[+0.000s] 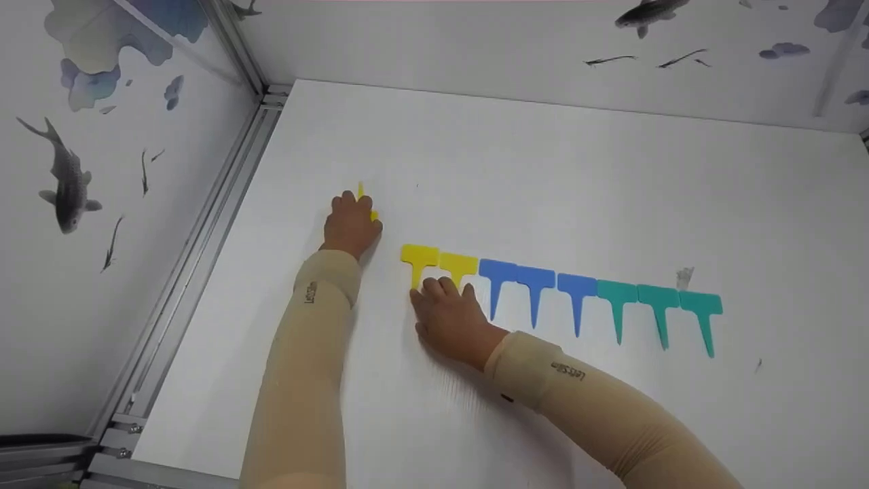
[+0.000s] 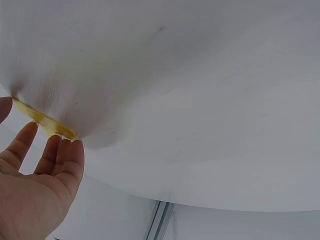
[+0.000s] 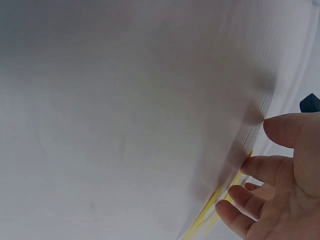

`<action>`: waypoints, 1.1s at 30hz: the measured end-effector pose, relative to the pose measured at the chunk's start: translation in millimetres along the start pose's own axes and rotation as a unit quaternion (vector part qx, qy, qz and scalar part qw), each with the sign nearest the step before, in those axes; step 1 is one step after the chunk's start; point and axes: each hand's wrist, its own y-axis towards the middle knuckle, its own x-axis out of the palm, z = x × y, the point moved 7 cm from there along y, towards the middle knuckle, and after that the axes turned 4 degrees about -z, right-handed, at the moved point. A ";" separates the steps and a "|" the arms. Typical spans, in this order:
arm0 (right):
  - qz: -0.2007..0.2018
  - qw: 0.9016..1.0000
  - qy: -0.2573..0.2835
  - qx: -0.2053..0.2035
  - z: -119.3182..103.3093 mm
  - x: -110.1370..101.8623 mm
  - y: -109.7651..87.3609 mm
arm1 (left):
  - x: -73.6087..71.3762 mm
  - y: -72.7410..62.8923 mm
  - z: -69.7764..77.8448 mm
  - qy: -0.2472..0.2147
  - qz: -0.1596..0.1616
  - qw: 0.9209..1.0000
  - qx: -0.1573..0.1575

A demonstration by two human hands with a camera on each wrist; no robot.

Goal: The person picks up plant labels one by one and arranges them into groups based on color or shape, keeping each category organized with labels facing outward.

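My left hand (image 1: 352,223) holds a yellow T-shaped plant label (image 2: 46,121) at the tabletop, left of a row of similar labels. Its narrow tip pokes out beyond the fingers; the hand covers most of the rest in the head view. My right hand (image 1: 453,319) lies over the stems of two yellow labels (image 1: 419,255) at the row's left end. In the right wrist view its fingertips (image 3: 223,206) reach down to the table and the yellow strips. Rightward, the row continues with three blue labels (image 1: 535,277) and three teal labels (image 1: 658,297), stems toward me.
The white tabletop (image 1: 529,176) bears a small clear scrap (image 1: 684,277) just behind the teal labels. A metal frame rail (image 1: 204,244) runs along the left edge. White panels with fish prints (image 1: 68,183) stand at the left and back.
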 end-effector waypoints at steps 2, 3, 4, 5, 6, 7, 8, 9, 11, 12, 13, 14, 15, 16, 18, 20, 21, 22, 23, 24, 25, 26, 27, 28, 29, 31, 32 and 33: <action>0.001 1.000 0.003 0.000 -0.2 -0.6 -0.2 | 0.1 -0.5 0.1 0.002 0.000 1.000 -0.002; 0.000 1.000 0.003 0.000 -0.4 -0.9 -0.3 | 0.3 -0.6 -0.2 0.002 0.001 1.000 -0.004; -0.001 1.000 0.002 0.000 -0.5 -1.1 -0.3 | 0.5 -0.6 -0.1 0.003 0.002 1.000 -0.006; -0.002 1.000 0.001 0.001 -0.5 -1.3 -0.3 | 0.8 -0.7 -0.3 0.003 0.002 1.000 -0.008; -0.002 1.000 0.001 0.001 -0.5 -1.4 -0.3 | 1.0 -0.9 -0.6 0.004 0.003 1.000 -0.009; -0.001 1.000 0.003 0.001 -0.5 -1.6 -0.1 | 1.3 -1.1 -0.9 0.003 0.003 1.000 -0.011; -0.001 1.000 0.004 0.002 -0.4 -1.9 0.0 | 1.9 -0.9 -1.4 0.001 0.003 1.000 -0.015; -0.002 1.000 0.006 0.003 -0.3 -2.0 0.2 | 2.3 -1.1 -1.8 -0.001 0.004 1.000 -0.018; -0.002 1.000 0.010 0.003 0.0 -2.0 0.3 | 3.4 -1.5 -2.8 -0.003 0.004 1.000 -0.023; -0.002 1.000 0.012 0.003 0.0 -2.2 0.4 | 3.9 -1.7 -3.0 -0.003 0.005 1.000 -0.025; -0.003 1.000 0.013 0.004 0.1 -2.1 0.4 | 4.4 -1.7 -3.1 -0.002 0.006 1.000 -0.027; -0.004 1.000 0.013 0.004 0.2 -2.0 0.4 | 4.8 -1.9 -2.9 -0.001 0.007 1.000 -0.027; -0.005 1.000 0.013 0.004 0.1 -1.8 0.5 | 4.9 -2.2 -2.6 0.000 0.008 1.000 -0.027; -0.004 1.000 0.013 0.004 -0.2 -1.7 0.4 | 5.2 -2.5 -2.4 0.002 0.010 1.000 -0.028; -0.005 1.000 0.013 0.005 -0.7 -1.2 0.7 | 5.2 -3.9 -1.7 0.004 0.013 0.999 -0.029; -0.008 1.000 0.010 0.006 -1.3 -1.0 1.0 | 5.2 -5.9 -1.4 0.002 0.016 0.999 -0.032; -0.007 1.000 0.009 0.006 -1.5 -1.0 1.2 | 5.1 -7.2 -0.8 -0.001 0.017 0.999 -0.033; -0.008 1.000 0.009 0.007 -1.5 -0.9 1.3 | 5.0 -8.4 -0.5 -0.003 0.019 0.999 -0.034; -0.010 1.000 0.009 0.009 -1.4 -0.6 1.5 | 4.6 -9.9 0.3 -0.005 0.018 0.999 -0.036; -0.011 1.000 0.009 0.010 -1.3 -0.6 1.5 | 4.3 -11.1 1.2 -0.007 0.019 0.999 -0.037; -0.011 1.000 0.011 0.012 -1.0 -0.5 1.5 | 4.0 -12.2 2.1 -0.009 0.019 0.999 -0.038; -0.011 1.000 0.012 0.013 -0.7 -0.5 1.4 | 3.3 -13.5 3.3 -0.011 0.019 0.999 -0.039; -0.011 1.000 0.015 0.014 -0.5 -0.6 1.3 | 2.7 -14.5 4.2 -0.012 0.020 0.999 -0.040; -0.014 1.000 0.016 0.015 -0.2 -0.3 1.5 | 2.6 -14.8 4.6 -0.012 0.019 0.999 -0.043; -0.015 1.000 0.016 0.016 0.0 -0.3 1.5 | 2.5 -15.1 5.0 -0.013 0.018 0.999 -0.045; -0.015 1.000 0.017 0.016 0.4 -0.4 1.5 | 2.6 -15.0 5.2 -0.015 0.018 0.998 -0.050; -0.016 1.000 0.016 0.015 0.3 -0.5 1.5 | 2.9 -15.0 5.2 -0.014 0.018 0.998 -0.053; -0.016 1.000 0.015 0.015 0.2 -0.4 1.5 | 3.1 -14.9 5.0 -0.013 0.018 0.998 -0.055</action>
